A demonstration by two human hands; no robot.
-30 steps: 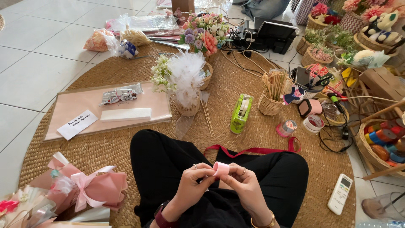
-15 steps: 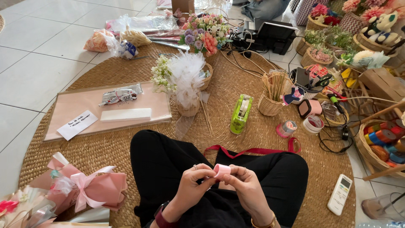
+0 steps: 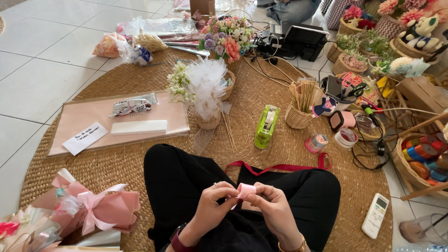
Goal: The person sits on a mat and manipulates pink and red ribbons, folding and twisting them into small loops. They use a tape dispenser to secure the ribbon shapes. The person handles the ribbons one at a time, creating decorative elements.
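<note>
I sit cross-legged in black trousers on a round woven mat (image 3: 280, 154). Both hands meet over my lap around a small roll of pink ribbon (image 3: 246, 189). My left hand (image 3: 213, 206) pinches it from the left, my right hand (image 3: 268, 207) from the right, fingertips touching the roll. A red ribbon (image 3: 280, 166) lies on the mat just beyond my knees. A green tape dispenser (image 3: 266, 126) stands a little farther out.
A pink sheet stack (image 3: 93, 122) with a white foam block lies left. A small basket with white tulle (image 3: 207, 95), a basket of sticks (image 3: 301, 107), tape rolls (image 3: 331, 139), flower arrangements, cables and a white remote (image 3: 375, 215) surround me. Pink wrapped bouquets (image 3: 88, 210) lie near left.
My fingers have shifted slightly on the pink ribbon roll; everything else stays where it was.
</note>
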